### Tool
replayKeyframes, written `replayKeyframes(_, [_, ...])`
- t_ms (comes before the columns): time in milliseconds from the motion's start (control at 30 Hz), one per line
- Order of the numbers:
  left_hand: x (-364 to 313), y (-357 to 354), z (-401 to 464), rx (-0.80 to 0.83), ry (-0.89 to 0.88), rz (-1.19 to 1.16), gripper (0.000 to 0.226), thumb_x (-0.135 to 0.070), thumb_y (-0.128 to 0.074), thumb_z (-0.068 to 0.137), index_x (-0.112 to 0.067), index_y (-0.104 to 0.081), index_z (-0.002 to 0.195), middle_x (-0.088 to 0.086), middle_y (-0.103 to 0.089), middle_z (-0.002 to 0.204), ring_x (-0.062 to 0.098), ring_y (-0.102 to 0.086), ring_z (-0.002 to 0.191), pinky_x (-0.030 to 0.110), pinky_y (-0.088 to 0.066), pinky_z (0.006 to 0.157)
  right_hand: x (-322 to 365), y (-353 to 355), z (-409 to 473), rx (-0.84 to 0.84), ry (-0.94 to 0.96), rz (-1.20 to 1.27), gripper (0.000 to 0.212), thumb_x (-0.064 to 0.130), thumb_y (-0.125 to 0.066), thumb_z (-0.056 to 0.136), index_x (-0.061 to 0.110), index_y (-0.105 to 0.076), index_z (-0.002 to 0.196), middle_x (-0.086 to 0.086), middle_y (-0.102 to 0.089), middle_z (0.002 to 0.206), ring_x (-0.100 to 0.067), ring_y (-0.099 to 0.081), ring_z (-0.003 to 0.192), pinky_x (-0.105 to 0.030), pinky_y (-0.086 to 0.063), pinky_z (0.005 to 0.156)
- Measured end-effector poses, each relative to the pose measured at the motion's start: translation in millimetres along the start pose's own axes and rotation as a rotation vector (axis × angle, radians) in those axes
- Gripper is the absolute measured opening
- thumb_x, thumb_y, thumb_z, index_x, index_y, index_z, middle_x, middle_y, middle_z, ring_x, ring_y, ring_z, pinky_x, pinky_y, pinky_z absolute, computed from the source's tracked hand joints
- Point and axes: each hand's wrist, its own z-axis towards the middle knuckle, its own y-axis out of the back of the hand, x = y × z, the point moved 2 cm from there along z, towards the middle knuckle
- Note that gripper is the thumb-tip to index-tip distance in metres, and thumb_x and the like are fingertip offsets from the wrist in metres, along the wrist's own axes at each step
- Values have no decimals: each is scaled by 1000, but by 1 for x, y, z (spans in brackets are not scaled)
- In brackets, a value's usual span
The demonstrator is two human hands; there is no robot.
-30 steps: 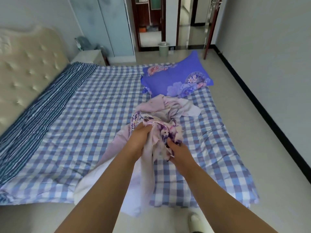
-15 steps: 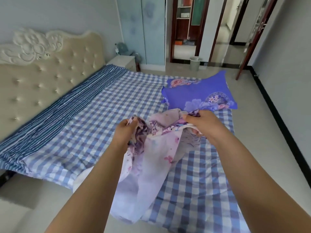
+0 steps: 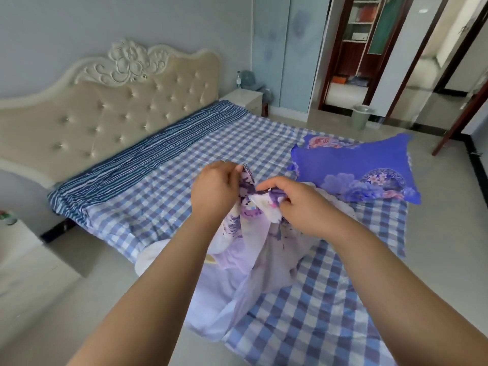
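**Two-handed grip**

Head view: my left hand (image 3: 214, 191) and right hand (image 3: 298, 204) each pinched the bunched top of the pale floral cloth (image 3: 253, 249) above the checked bed (image 3: 184, 154); its lower part draped over the near edge, near the blue pillow (image 3: 364, 170).

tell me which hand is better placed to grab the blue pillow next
Right, probably. The right hand pinches the floral cloth on the side nearest the blue pillow, which lies just beyond it on the checked bed; the left hand grips the cloth farther away.
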Motion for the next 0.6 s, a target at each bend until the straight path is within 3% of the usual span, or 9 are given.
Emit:
replayKeyframes(100, [0, -3, -1, 202, 365, -427, 49, -38, -50, 96, -2, -49, 64, 7, -45, 55, 18, -39, 52, 27, -31, 54, 4, -3, 2, -50, 64, -91, 29, 8, -54, 87, 30, -63, 102, 14, -59, 73, 7, -52, 61, -11, -37, 55])
replayKeyframes(167, [-2, -2, -4, 262, 526, -699, 50, -41, -55, 93, 5, -58, 73, 14, -52, 63, 21, -44, 59, 33, -38, 59, 9, -1, 3, -97, 116, -174, 9, 22, -62, 86, 28, -60, 80, 5, -63, 67, -5, -52, 60, -27, -41, 58])
replayKeyframes(233, [-6, -1, -9, 313, 598, -866, 43, -37, -57, 94, 3, -66, 83, 17, -61, 72, 24, -52, 64, 36, -44, 64, 13, 1, 5, -158, 178, -266, 39, 43, -62, 87, 22, -43, 59, -2, -54, 55, -14, -43, 52, -33, -35, 54])
replayKeyframes(300, [-12, 1, -13, 369, 603, -943, 38, -32, -57, 94, 5, -66, 90, 19, -64, 78, 26, -55, 70, 38, -47, 70, 18, 3, 7, -214, 196, -299, 52, 52, -52, 89, 17, -35, 55, -4, -45, 51, -17, -37, 49, -34, -31, 51])
replayKeyframes(467, [-23, 0, -26, 318, 638, -1055, 46, -35, -60, 91, 11, -61, 95, 25, -59, 87, 32, -50, 77, 45, -44, 75, 11, 9, 16, -188, 57, -19, 52, 45, -44, 96, -2, -60, 79, -16, -65, 76, -28, -61, 71, -40, -52, 73])
replayKeyframes(533, [-23, 4, -29, 279, 655, -1098, 40, -34, -58, 93, 5, -67, 97, 29, -64, 94, 34, -56, 82, 48, -48, 81, 6, 11, 17, -5, 44, 247, 25, 23, -51, 97, 3, -67, 96, -13, -71, 95, -23, -68, 89, -40, -55, 85])
replayKeyframes(567, [-21, 5, -29, 274, 668, -1135, 38, -33, -57, 94, 2, -69, 99, 31, -65, 100, 35, -58, 87, 50, -48, 87, 5, 11, 16, 109, 50, 351, 18, 7, -54, 94, 7, -67, 106, -9, -71, 103, -17, -68, 96, -33, -55, 88])
replayKeyframes(600, [-21, 7, -30, 275, 678, -1162, 36, -33, -56, 95, 0, -70, 101, 31, -65, 105, 36, -60, 92, 52, -46, 93, 5, 10, 15, 190, 69, 394, 29, -4, -56, 90, 11, -65, 113, -5, -70, 109, -11, -67, 100, -28, -54, 89])
